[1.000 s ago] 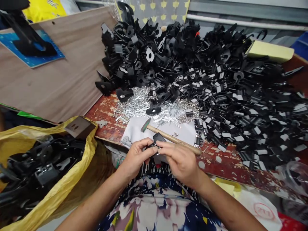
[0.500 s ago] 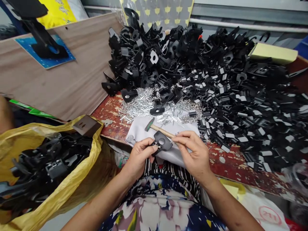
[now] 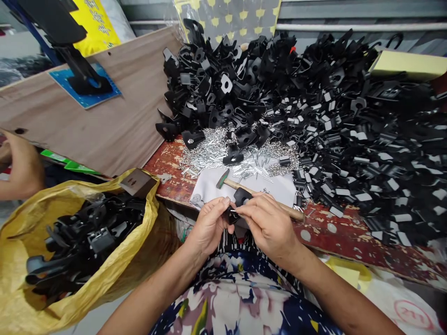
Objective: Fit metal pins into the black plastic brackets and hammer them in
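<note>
So both hands are pinched on one small black clip (image 3: 240, 204) at the near desk (image 3: 164, 160) edge, left hand (image 3: 209, 225) and right hand (image 3: 267, 223) together, with a yellow bag (image 3: 84, 232) partly filled on the left and a huge black pile (image 3: 314, 107) looking untouched beyond.

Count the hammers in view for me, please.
1. The hammer lies on the white cloth at the table's near edge, just beyond the left hand and right hand. Others could be buried under the black parts.
</note>
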{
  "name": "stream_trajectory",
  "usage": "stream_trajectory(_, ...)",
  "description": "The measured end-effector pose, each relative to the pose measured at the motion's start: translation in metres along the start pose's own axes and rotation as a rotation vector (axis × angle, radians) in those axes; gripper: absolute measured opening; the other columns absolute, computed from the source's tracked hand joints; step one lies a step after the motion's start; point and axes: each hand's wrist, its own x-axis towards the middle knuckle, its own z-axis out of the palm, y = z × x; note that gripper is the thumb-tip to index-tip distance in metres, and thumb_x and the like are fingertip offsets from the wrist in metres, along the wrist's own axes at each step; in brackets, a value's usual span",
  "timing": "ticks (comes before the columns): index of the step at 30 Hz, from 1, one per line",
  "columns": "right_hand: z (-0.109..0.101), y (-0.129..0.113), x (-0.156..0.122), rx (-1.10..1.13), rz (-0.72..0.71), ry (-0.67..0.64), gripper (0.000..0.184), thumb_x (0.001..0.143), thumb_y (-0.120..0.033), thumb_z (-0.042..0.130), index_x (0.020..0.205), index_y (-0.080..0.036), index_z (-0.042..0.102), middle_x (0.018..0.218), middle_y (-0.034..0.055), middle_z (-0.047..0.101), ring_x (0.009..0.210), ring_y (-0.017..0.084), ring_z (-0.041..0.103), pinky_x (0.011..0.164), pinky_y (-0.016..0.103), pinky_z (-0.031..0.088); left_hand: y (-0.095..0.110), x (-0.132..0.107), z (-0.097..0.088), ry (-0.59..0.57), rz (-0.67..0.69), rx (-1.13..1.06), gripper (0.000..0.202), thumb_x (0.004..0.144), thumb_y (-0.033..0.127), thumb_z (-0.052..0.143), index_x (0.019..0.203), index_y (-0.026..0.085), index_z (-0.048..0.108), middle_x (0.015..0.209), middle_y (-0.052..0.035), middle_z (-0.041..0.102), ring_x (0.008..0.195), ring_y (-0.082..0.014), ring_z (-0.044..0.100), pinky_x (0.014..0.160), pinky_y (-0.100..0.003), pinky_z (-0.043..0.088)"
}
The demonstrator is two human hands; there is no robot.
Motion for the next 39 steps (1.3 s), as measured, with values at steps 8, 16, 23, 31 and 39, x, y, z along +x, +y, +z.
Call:
stream_trajectory(8, 0.000, -0.009, 0.005, -0.285, -0.185, -0.117, 0.020, 0.099, -0.008, 0.050, 0.095, -0.013, 0.070, 0.077, 0.0046, 0.062, 0.080, 0.019, 0.056, 0.101, 0.043, 0.054, -0.006, -0.004, -0.002, 0.028, 0.038, -0.027, 0.033, 0.072, 0.042, 0.088, 0.076, 0.013, 0.075, 0.067, -0.0003, 0.064, 0.053, -0.0099, 0.055, 0.045, -0.021, 0.052)
stream_trajectory(16, 0.015, -0.026, 0.012, -0.578, -0.351, -0.124, 0.030, 0.095, -0.003, 0.043, 0.086, -0.011, 0.070, 0.071, 0.0040, 0.057, 0.070, 0.019, 0.052, 0.105, 0.042, 0.053, -0.018, -0.011, 0.008, 0.153, 0.077, -0.188, 0.038, 0.064, 0.034, 0.093, 0.067, 0.015, 0.061, 0.066, 0.0054, 0.057, 0.058, -0.0056, 0.049, 0.056, -0.014, 0.045)
stream_trajectory(23, 0.017, -0.013, 0.014, -0.372, -0.332, -0.132, 0.030, 0.099, -0.006, 0.045, 0.084, -0.015, 0.068, 0.072, 0.0026, 0.060, 0.072, 0.017, 0.053, 0.105, 0.038, 0.052, -0.011, -0.013, 0.009, 0.109, 0.055, -0.083, 0.040, 0.073, 0.037, 0.087, 0.069, 0.017, 0.053, 0.064, 0.0067, 0.049, 0.057, -0.0061, 0.042, 0.055, -0.016, 0.042)
stream_trajectory(31, 0.008, 0.013, -0.002, -0.104, -0.077, -0.281, 0.025, 0.099, -0.016, 0.055, 0.123, -0.016, 0.063, 0.098, 0.0066, 0.069, 0.092, 0.020, 0.061, 0.093, 0.040, 0.052, -0.001, -0.040, -0.039, 0.177, 0.190, 0.404, 0.047, 0.076, 0.035, 0.085, 0.113, 0.025, 0.057, 0.092, 0.0019, 0.064, 0.054, -0.0068, 0.048, 0.045, -0.017, 0.036)
stream_trajectory(39, -0.012, 0.078, 0.005, -0.766, 0.048, -0.477, 0.017, 0.096, -0.028, 0.062, 0.087, -0.014, 0.065, 0.092, 0.0138, 0.063, 0.088, 0.027, 0.056, 0.073, 0.038, 0.042, -0.003, -0.028, -0.058, 0.228, 0.120, 0.612, 0.047, 0.091, 0.056, 0.061, 0.120, 0.020, 0.069, 0.069, 0.0009, 0.062, 0.047, -0.0118, 0.046, 0.042, -0.020, 0.034)
